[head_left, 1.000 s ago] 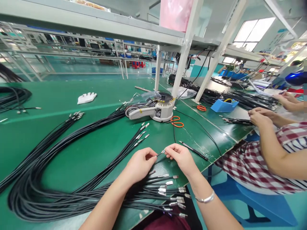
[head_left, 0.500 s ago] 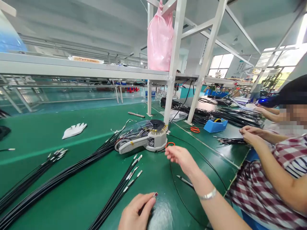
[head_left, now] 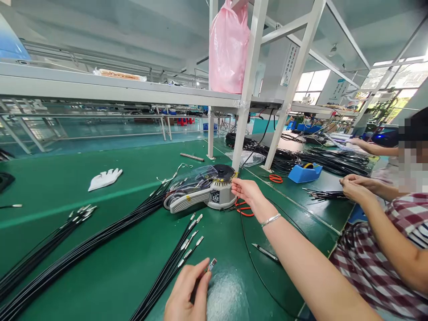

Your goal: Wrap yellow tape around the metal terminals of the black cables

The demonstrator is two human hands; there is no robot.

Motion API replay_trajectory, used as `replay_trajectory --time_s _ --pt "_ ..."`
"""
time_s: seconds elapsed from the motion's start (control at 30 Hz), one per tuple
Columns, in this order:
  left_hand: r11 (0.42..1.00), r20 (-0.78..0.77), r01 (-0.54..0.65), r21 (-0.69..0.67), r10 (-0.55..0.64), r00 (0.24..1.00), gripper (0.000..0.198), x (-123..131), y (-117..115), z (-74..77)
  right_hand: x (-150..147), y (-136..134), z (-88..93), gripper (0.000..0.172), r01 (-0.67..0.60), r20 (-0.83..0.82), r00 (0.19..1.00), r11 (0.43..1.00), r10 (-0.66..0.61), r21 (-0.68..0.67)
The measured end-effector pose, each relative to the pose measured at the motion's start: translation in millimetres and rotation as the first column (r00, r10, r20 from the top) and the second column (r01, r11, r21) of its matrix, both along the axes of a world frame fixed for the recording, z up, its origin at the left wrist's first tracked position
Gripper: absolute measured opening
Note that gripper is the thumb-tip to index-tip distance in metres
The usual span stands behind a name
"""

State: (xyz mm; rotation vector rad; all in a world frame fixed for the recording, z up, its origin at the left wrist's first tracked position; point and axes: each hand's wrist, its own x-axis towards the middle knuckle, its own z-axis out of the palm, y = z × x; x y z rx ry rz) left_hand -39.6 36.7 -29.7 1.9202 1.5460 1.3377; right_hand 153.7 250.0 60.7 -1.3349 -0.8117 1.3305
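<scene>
Near the bottom centre, my left hand (head_left: 187, 290) pinches a small silver cable connector (head_left: 212, 264) between thumb and index finger; any cable behind it is hidden by the hand. My right hand (head_left: 248, 192) reaches up to the right side of a grey-white round tape dispenser machine (head_left: 222, 196) with a black disc on top. Its fingers are curled together at the machine's edge, and what they grip, if anything, is hidden. Left of the machine's front lies a bundle of black cables (head_left: 167, 272) with silver connectors, close to my left hand.
More black cable bundles (head_left: 110, 232) run across the green table (head_left: 140, 263). A white glove (head_left: 105, 179), a utility knife (head_left: 265, 252), orange-handled scissors (head_left: 245, 208) and a blue tape holder (head_left: 304, 174) lie about. White posts (head_left: 245, 89) rise behind. A co-worker's hands (head_left: 356, 185) handle cables at right.
My right hand has moved up against the side of the tape machine. The connector in my left hand has turned and tilts more upward. The view has shifted slightly.
</scene>
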Motion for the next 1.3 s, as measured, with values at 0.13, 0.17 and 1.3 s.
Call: replay_trajectory --time_s 0.13,0.17,1.3 --pt "0.998 0.007 -0.060 0.034 0.060 0.998 0.017 6.6 -7.2 12.9 -3.0 -24.0 10.6 0.013 0.066 -0.002 0.998 0.995 -0.066 0.073" --pt "0.997 0.023 -0.065 0.048 0.064 0.998 0.017 9.4 -9.3 16.3 -3.9 -38.5 10.6 0.012 0.074 -0.004 0.997 0.992 -0.074 0.098" --pt "0.989 -0.488 0.011 -0.147 -0.082 0.869 0.019 36.4 -8.2 -0.2 131.2 -183.6 -98.6 0.029 -0.243 0.951 0.308 0.969 0.036 0.042"
